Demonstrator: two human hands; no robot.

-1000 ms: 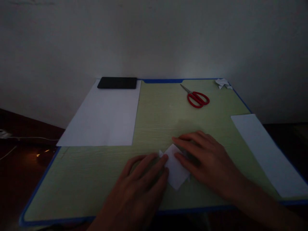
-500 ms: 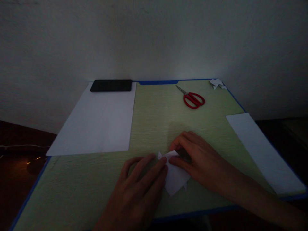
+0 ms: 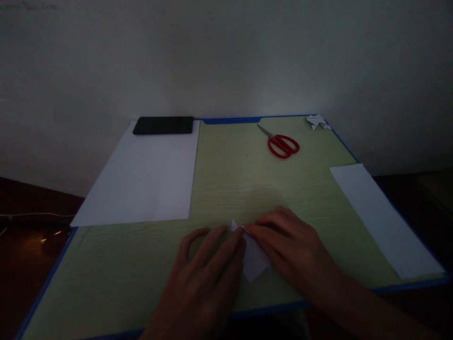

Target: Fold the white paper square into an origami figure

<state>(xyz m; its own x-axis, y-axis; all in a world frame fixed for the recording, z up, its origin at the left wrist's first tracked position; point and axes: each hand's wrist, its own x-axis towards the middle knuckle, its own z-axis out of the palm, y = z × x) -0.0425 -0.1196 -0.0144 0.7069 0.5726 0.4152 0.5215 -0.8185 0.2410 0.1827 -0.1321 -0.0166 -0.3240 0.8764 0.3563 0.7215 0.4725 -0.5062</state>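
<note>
A small piece of folded white paper (image 3: 255, 262) lies near the front edge of the table, between my two hands. My left hand (image 3: 203, 278) holds its left side down, the index finger and thumb pressed on it and the other fingers bent over the tabletop. From the right, my right hand (image 3: 297, 255) pinches the upper edge of the paper, its fingertips close to the left index finger. A pointed corner of the paper sticks up above the left fingertips. The hands cover both sides of the paper, so its full shape is hidden.
The light green table (image 3: 226, 189) has a blue rim. At the back left, a black phone-like slab (image 3: 163, 125) rests on a large white sheet (image 3: 141, 179). Red-handled scissors (image 3: 283, 145) lie behind my hands. A folded paper piece (image 3: 317, 122) and a paper strip (image 3: 382, 219) are on the right.
My right hand has come down and slightly left, from holding the paper's upper right edge with fingers apart to pinching beside the left fingertips. My left hand has barely moved.
</note>
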